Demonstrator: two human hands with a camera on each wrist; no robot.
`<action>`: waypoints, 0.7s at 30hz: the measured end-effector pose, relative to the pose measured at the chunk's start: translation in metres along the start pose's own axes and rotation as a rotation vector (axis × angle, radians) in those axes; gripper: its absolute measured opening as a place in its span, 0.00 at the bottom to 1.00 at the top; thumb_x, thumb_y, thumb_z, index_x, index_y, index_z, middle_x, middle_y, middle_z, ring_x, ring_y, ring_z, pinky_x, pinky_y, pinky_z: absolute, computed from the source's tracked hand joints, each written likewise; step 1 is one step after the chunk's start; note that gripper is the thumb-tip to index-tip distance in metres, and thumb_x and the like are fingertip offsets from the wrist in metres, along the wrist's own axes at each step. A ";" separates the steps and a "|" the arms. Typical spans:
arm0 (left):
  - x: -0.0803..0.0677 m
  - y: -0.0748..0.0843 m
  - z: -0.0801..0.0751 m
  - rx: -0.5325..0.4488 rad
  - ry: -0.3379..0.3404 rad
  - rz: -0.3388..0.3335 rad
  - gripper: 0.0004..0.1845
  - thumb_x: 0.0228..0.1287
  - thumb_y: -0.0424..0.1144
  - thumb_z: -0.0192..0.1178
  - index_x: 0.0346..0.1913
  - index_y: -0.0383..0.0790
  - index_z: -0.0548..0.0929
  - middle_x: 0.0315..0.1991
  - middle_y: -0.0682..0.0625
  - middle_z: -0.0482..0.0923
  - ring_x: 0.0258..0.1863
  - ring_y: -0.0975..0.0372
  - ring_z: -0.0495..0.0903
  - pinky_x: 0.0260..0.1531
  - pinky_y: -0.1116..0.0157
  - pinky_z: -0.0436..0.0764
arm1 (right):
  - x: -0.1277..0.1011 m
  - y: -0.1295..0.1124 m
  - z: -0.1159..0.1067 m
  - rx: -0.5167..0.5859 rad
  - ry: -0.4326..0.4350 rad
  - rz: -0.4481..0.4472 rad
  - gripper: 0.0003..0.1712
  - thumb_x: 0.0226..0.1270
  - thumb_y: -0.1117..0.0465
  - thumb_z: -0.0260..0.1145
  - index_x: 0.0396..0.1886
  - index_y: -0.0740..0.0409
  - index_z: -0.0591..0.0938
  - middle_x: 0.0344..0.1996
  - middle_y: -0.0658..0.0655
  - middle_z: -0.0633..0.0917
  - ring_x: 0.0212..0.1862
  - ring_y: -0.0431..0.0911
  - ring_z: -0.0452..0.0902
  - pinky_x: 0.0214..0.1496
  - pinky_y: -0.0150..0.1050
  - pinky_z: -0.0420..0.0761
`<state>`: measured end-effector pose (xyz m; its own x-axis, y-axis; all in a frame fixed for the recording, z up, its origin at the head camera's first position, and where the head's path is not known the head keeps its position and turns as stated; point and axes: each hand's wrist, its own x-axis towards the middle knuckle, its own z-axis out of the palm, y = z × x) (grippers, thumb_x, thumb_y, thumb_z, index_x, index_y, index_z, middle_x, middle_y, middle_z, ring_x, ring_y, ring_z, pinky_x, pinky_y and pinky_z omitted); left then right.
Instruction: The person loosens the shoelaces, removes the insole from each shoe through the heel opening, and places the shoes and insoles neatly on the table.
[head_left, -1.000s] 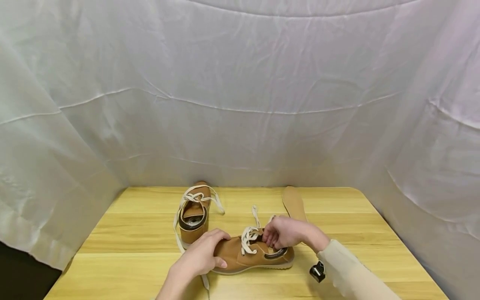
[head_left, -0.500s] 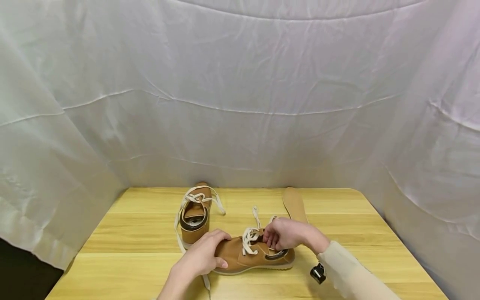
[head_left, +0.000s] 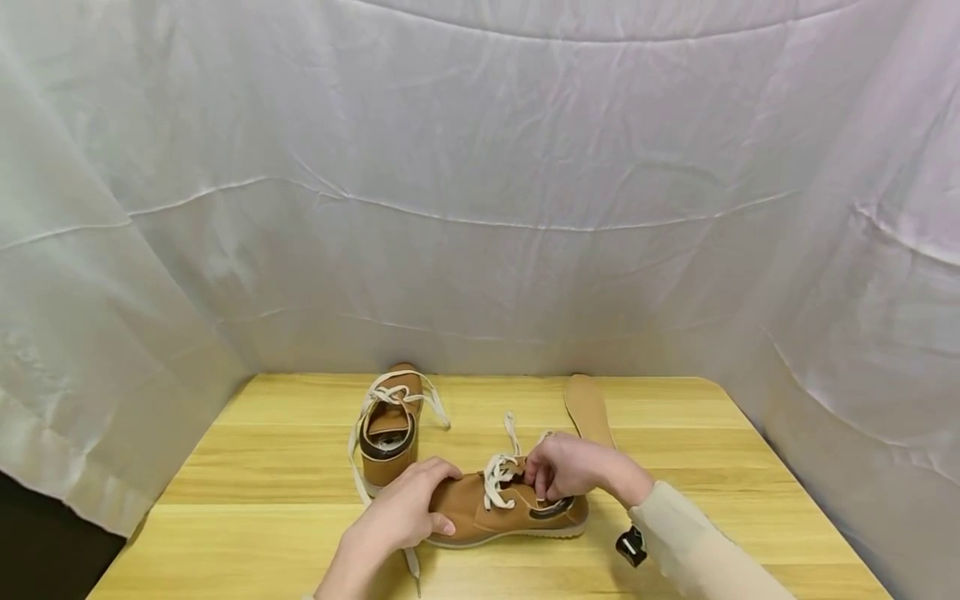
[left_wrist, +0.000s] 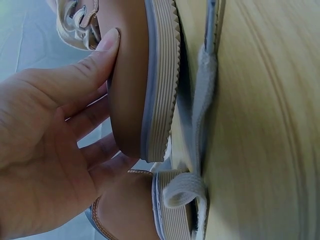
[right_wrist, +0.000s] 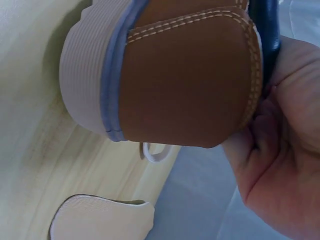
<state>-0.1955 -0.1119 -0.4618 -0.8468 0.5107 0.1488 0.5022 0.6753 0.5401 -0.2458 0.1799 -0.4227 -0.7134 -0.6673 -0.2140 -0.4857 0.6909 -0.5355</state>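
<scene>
A brown lace-up shoe [head_left: 472, 508] lies across the table, toe to the left. My left hand [head_left: 393, 512] grips its toe, thumb on the near side; the left wrist view shows the thumb [left_wrist: 107, 42] on the brown upper. My right hand [head_left: 566, 468] reaches into the shoe's opening with curled fingers. A small tan edge, apparently an insole [head_left: 543, 502], shows at the fingertips; the rest of it is hidden inside. In the right wrist view, the right hand [right_wrist: 285, 145] is at the collar behind the heel [right_wrist: 190, 85].
A second brown shoe [head_left: 397, 471] stands at the back left, its white lace [head_left: 354, 454] trailing forward. A loose tan insole [head_left: 588, 407] lies at the back right. Pale curtains [head_left: 480, 275] close off the wooden table's [head_left: 712, 467] back and sides.
The right hand has shifted very slightly left at the shoe's opening, and less of the tan edge shows below its fingers. The left hand and the shoe have stayed in place.
</scene>
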 end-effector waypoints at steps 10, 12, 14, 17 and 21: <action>-0.002 -0.001 0.000 0.001 0.006 -0.007 0.31 0.49 0.41 0.82 0.58 0.46 0.83 0.58 0.56 0.82 0.60 0.55 0.79 0.60 0.51 0.79 | 0.002 0.004 0.004 0.017 0.055 -0.012 0.19 0.48 0.82 0.69 0.32 0.55 0.86 0.21 0.43 0.85 0.26 0.31 0.79 0.39 0.29 0.82; -0.001 -0.001 0.000 0.004 0.005 -0.008 0.31 0.49 0.41 0.82 0.58 0.47 0.83 0.58 0.56 0.81 0.60 0.55 0.79 0.60 0.52 0.79 | 0.001 0.005 0.003 0.034 0.056 -0.020 0.18 0.49 0.82 0.69 0.33 0.56 0.86 0.22 0.43 0.85 0.27 0.31 0.79 0.39 0.29 0.82; -0.001 -0.002 0.000 0.007 0.004 -0.005 0.31 0.49 0.41 0.82 0.58 0.47 0.83 0.58 0.56 0.81 0.60 0.56 0.79 0.60 0.52 0.79 | -0.001 0.006 0.003 0.058 0.056 -0.030 0.18 0.50 0.82 0.69 0.34 0.57 0.86 0.23 0.44 0.85 0.28 0.31 0.79 0.38 0.29 0.82; -0.001 -0.002 0.001 0.010 0.007 -0.004 0.31 0.49 0.41 0.82 0.58 0.47 0.83 0.58 0.57 0.81 0.60 0.56 0.79 0.60 0.53 0.79 | -0.004 0.006 0.003 0.092 0.060 -0.047 0.17 0.51 0.82 0.68 0.37 0.59 0.86 0.25 0.45 0.85 0.29 0.32 0.79 0.37 0.28 0.82; -0.002 -0.003 0.001 0.011 0.014 -0.009 0.31 0.49 0.41 0.82 0.58 0.48 0.83 0.58 0.57 0.82 0.59 0.56 0.79 0.59 0.52 0.79 | -0.008 0.005 0.003 0.141 0.071 -0.067 0.18 0.52 0.81 0.66 0.42 0.63 0.86 0.27 0.46 0.85 0.30 0.34 0.79 0.36 0.29 0.82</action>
<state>-0.1954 -0.1146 -0.4648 -0.8533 0.4976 0.1556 0.4968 0.6854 0.5324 -0.2411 0.1877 -0.4259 -0.7181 -0.6857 -0.1190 -0.4612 0.5969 -0.6566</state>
